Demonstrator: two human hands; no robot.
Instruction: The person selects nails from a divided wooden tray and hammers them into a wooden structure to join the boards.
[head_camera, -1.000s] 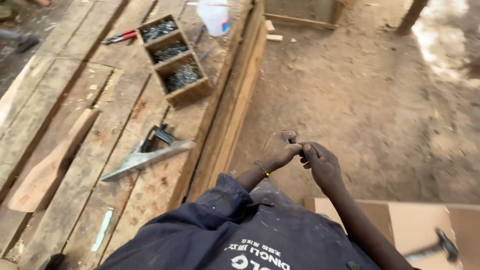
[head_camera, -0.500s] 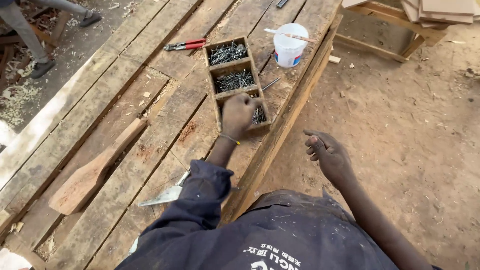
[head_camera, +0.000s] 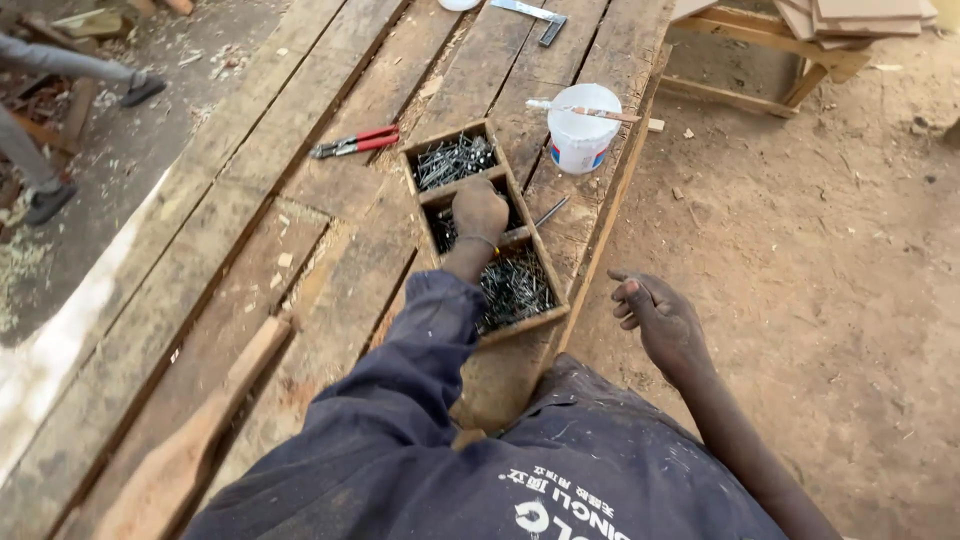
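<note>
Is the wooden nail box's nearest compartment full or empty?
Well stocked. The nearest compartment of the wooden nail box holds a dense pile of nails; the left hand reaches into the middle compartment.

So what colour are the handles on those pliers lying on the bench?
Red. The pliers show clearest in the head view, left of the nail box.

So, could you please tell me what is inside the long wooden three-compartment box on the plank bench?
The wooden three-compartment box holds dark metal nails in its near and far compartments. The left hand reaches into the middle compartment and covers most of its contents.
</note>
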